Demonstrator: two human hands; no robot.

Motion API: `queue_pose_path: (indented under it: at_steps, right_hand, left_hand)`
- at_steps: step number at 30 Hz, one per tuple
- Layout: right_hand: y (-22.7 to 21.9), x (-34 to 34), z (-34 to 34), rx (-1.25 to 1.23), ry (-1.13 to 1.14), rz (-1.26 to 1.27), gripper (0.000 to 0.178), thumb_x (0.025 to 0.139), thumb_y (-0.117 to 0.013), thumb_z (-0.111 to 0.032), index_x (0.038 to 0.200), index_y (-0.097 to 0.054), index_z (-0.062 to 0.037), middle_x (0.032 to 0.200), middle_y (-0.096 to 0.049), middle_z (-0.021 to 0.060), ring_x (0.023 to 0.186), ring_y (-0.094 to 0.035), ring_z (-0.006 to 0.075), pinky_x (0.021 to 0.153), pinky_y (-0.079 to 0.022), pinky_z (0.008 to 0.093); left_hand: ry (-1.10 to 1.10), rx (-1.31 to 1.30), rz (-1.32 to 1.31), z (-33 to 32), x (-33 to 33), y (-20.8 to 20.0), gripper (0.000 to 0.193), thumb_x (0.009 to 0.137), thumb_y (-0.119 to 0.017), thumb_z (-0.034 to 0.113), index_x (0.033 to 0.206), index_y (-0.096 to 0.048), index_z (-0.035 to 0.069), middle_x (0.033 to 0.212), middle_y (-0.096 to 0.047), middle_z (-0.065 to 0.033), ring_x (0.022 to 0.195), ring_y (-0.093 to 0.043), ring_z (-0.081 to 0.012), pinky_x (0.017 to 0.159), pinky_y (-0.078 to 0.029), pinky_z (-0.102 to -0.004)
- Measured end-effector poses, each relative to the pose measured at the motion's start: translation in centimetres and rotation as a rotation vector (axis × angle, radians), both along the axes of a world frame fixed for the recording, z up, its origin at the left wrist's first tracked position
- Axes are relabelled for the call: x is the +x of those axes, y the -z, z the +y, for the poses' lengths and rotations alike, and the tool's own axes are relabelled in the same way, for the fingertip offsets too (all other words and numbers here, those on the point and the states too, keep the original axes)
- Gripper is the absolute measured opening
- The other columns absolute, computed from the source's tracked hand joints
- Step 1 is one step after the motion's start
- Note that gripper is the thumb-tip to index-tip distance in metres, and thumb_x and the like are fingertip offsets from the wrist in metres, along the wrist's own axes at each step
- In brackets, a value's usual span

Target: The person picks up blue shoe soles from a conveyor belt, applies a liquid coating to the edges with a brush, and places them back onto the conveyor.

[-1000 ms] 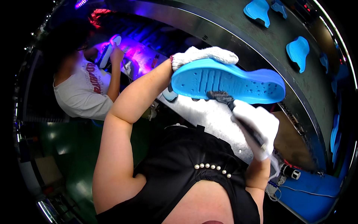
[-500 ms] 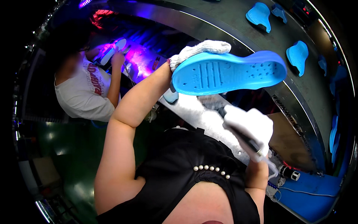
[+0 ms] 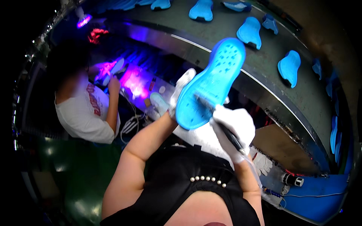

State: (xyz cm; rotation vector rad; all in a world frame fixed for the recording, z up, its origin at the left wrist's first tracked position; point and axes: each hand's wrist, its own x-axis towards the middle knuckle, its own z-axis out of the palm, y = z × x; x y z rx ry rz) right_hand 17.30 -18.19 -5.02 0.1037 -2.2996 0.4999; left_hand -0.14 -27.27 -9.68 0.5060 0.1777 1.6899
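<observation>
Left hand, in a white glove, is closed around the edge of a blue shoe sole, holding it up on a tilt above the grey conveyor belt. Right hand, gloved too, grips a dark brush whose tip touches the sole's lower half. More blue soles lie on the belt behind it.

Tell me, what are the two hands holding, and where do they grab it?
The gloved left hand grips a blue shoe sole by its lower left edge. The gloved right hand holds a dark brush by its handle, tip on the sole.
</observation>
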Motion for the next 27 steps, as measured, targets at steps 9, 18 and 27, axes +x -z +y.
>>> queue_pose_path:
  at_steps: [9, 18, 27]
  right_hand:
    - [3.3, 4.5, 0.3, -0.909, 0.102, 0.300, 0.027, 0.084, -0.070, -0.007, 0.106, -0.056, 0.0002, 0.099, -0.063, 0.0118, 0.091, -0.066, 0.0215, 0.080, -0.050, 0.0289]
    - [4.1, 3.1, -0.9, -1.058, 0.293, 0.164, 0.028, 0.077, -0.077, -0.004, 0.101, -0.064, 0.0019, 0.096, -0.065, 0.0100, 0.090, -0.063, 0.0181, 0.083, -0.049, 0.0299]
    - [4.9, 2.6, -1.0, -1.169, 0.366, 0.174, 0.028, 0.077, -0.077, 0.000, 0.102, -0.065, 0.0019, 0.101, -0.066, 0.0105, 0.092, -0.064, 0.0179, 0.082, -0.051, 0.0292]
  left_hand:
    - [0.126, 0.142, 0.075, -0.3, -11.1, -5.0, 0.092, 0.085, -0.049, 0.064, 0.147, -0.027, 0.000, 0.127, -0.043, -0.0396, 0.101, -0.055, -0.0566, 0.075, -0.050, -0.0664]
    - [-0.503, -0.178, 0.488, 13.9, -27.9, -10.8, 0.058, 0.091, -0.046, 0.041, 0.135, -0.044, 0.003, 0.127, -0.052, -0.0279, 0.104, -0.057, -0.0446, 0.087, -0.049, -0.0521]
    - [-1.288, -1.174, 2.331, 4.3, -38.7, -5.2, 0.037, 0.093, -0.046, 0.018, 0.125, -0.057, 0.004, 0.126, -0.058, -0.0208, 0.114, -0.057, -0.0392, 0.095, -0.048, -0.0441]
